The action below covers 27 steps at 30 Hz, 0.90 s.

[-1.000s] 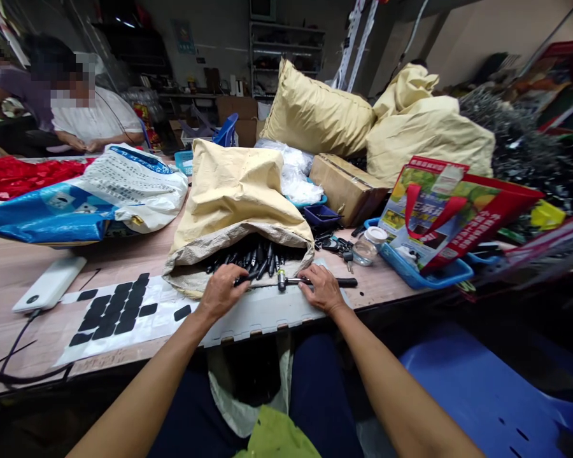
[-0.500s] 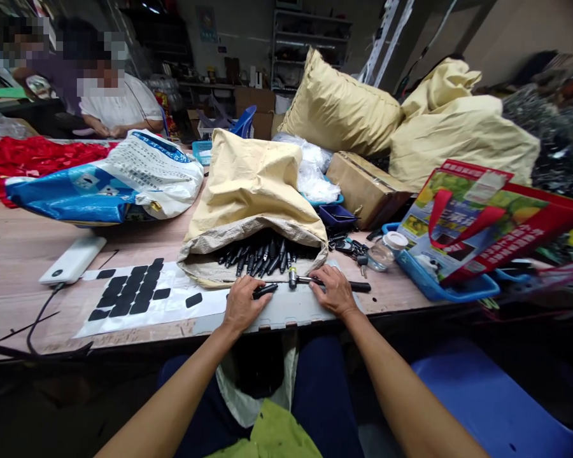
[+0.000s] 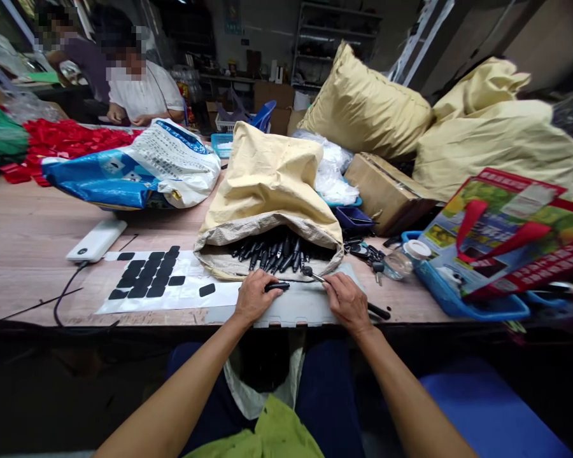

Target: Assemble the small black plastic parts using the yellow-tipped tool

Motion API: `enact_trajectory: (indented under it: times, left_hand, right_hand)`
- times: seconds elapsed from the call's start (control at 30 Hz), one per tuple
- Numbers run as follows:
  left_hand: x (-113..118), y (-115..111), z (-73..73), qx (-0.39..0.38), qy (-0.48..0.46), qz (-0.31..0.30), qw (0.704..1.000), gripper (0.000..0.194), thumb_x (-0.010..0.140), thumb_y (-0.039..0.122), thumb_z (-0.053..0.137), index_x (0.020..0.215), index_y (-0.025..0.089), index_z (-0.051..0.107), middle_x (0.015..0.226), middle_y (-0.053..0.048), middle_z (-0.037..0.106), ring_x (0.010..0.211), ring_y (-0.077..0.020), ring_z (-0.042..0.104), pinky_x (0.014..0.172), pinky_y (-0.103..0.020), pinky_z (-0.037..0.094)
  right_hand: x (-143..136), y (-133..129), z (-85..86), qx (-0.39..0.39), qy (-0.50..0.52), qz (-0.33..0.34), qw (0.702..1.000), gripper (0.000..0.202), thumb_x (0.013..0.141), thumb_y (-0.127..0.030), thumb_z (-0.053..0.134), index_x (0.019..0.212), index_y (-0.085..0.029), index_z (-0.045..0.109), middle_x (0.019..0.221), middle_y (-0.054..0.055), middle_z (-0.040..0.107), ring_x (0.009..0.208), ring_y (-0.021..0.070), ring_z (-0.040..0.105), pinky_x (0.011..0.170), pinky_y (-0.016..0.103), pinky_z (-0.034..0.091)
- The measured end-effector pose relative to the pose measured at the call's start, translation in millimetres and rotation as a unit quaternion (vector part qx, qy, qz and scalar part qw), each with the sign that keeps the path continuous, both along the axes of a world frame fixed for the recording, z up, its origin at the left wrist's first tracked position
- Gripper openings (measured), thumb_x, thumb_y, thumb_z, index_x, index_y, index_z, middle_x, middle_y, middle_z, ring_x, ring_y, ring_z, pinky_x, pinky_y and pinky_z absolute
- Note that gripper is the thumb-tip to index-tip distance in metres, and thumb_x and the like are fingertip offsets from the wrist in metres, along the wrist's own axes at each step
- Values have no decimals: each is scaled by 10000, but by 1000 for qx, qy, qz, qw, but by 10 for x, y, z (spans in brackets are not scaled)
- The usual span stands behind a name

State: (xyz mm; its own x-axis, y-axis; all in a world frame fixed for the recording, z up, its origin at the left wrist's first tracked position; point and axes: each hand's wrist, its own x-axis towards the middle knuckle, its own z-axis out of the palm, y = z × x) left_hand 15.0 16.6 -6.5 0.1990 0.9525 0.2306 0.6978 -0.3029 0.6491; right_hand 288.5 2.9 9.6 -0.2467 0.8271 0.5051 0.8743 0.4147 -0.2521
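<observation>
My left hand is closed on a short black tool lying low over the grey board. To its right, my right hand grips a small hammer by its shaft; the dark handle sticks out beyond the fingers and the head points toward the bag's mouth. Just behind both hands, a cream cloth bag lies open toward me, with many black pen-like tools inside. A white sheet with black rounded stickers is left of my left hand.
A white power bank with a cable and a blue-white sack are at left. On the right are keys, a glass jar, a blue basket with a red bag, and a carton. People sit at the far left.
The view has shifted, so the table's things appear farther right. My right hand has lifted and turned the hammer, whose head has rotated. My left hand still holds the black tool.
</observation>
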Motion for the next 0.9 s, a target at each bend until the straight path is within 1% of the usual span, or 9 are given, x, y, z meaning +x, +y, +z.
enact_trajectory:
  times: [0.1, 0.2, 0.3, 0.37, 0.43, 0.5, 0.63, 0.77, 0.9]
  left_hand:
    - [9, 2, 10, -5, -3, 2, 1000, 183, 824, 281, 788, 999, 254, 740, 937, -14, 644, 965, -215, 580, 882, -349, 430]
    - [12, -1, 21, -7, -4, 6, 1000, 175, 820, 277, 797, 986, 257, 744, 923, -10, 638, 956, -212, 570, 872, -347, 423]
    - [19, -9, 28, -6, -1, 6, 1000, 153, 826, 299, 795, 962, 254, 743, 909, -9, 630, 939, -211, 560, 860, -349, 417]
    - [28, -17, 31, -6, 6, 14, 1000, 144, 823, 303, 798, 942, 246, 741, 911, -12, 626, 930, -213, 554, 851, -348, 415]
    - [40, -23, 32, -7, 8, 25, 1000, 139, 815, 286, 803, 931, 243, 740, 918, -13, 629, 934, -213, 550, 849, -346, 415]
    - [49, -27, 33, -7, 3, 29, 1000, 141, 809, 265, 805, 935, 248, 742, 922, -9, 633, 944, -213, 550, 856, -343, 416]
    - [55, -23, 28, -1, -2, 23, 1000, 143, 815, 264, 798, 949, 255, 749, 919, -7, 633, 954, -211, 554, 876, -348, 416]
    - [49, -16, 19, -2, -1, 20, 1000, 143, 812, 252, 790, 949, 261, 750, 907, -10, 632, 947, -215, 555, 866, -352, 419]
    - [28, -16, 9, 7, -4, 14, 1000, 146, 811, 248, 779, 944, 244, 720, 931, -15, 636, 958, -222, 555, 875, -359, 420]
  right_hand:
    - [-263, -157, 116, 3, 62, 1, 998, 248, 1043, -289, 473, 1142, -210, 685, 987, 63, 686, 951, 203, 632, 857, 310, 478]
    - [-525, -267, 217, -7, 93, 13, 996, 254, 1045, -282, 479, 1184, -228, 684, 1003, 54, 696, 953, 194, 648, 860, 298, 492]
    - [-702, -329, 250, -7, 87, 14, 996, 290, 1046, -256, 478, 1266, -240, 667, 999, 56, 691, 947, 194, 645, 847, 296, 491]
    - [-759, -354, 239, -10, 58, 8, 998, 305, 1040, -233, 482, 1281, -248, 669, 945, 55, 682, 913, 197, 638, 806, 294, 484]
    - [-772, -366, 228, -17, 31, 2, 999, 298, 1029, -215, 497, 1252, -251, 691, 893, 51, 670, 881, 198, 634, 760, 290, 473]
    - [-754, -367, 228, -18, 26, -3, 999, 286, 1024, -213, 508, 1226, -250, 706, 885, 49, 670, 879, 197, 636, 749, 288, 469]
    - [-689, -368, 223, -1, 56, -24, 998, 295, 1039, -240, 493, 1251, -242, 697, 925, 55, 682, 903, 196, 642, 801, 292, 473]
    - [-628, -374, 167, -26, 43, -26, 998, 289, 1037, -253, 493, 1232, -259, 707, 897, 44, 676, 883, 198, 637, 773, 292, 466]
    - [-475, -295, 162, -12, 72, -60, 996, 282, 1038, -282, 498, 1228, -259, 705, 960, 42, 690, 931, 193, 639, 819, 289, 471]
